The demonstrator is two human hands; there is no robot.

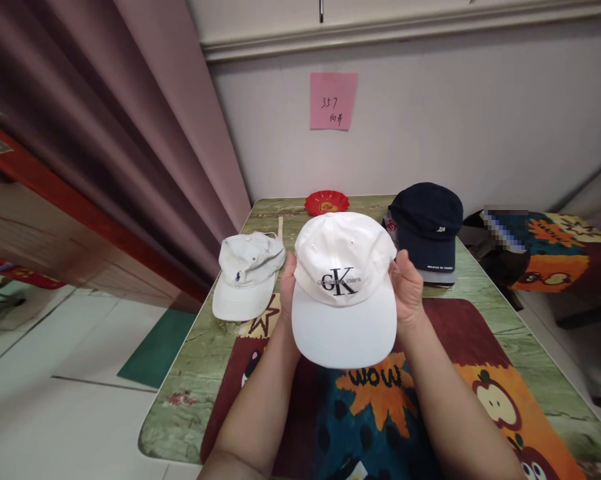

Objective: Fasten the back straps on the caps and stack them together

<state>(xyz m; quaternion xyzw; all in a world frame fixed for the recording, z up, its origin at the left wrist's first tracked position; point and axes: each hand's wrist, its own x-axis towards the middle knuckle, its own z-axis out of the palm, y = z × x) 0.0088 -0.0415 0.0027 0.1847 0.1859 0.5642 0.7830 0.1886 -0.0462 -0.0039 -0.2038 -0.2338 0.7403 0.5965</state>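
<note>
A white baseball cap point(343, 327) with a black "CK" logo is held up over the table, its brim toward me. My left hand point(289, 283) grips its left side and my right hand point(407, 287) its right side; the fingers are partly hidden behind the cap. On the left of the table lies a pale grey-white cap point(248, 270) with a small dark emblem and a loose strap. At the back right, a navy cap point(428, 227) with small white lettering rests on top of a grey-brimmed cap point(439, 276), which is mostly covered.
A red scalloped dish point(326, 202) sits at the table's back edge. A colourful mat point(260, 400) covers part of the green wood-patterned table point(173, 420). On the wall hangs a pink note point(333, 100). Purple curtains point(155, 100) hang at left; a patterned stool point(555, 253) stands at right.
</note>
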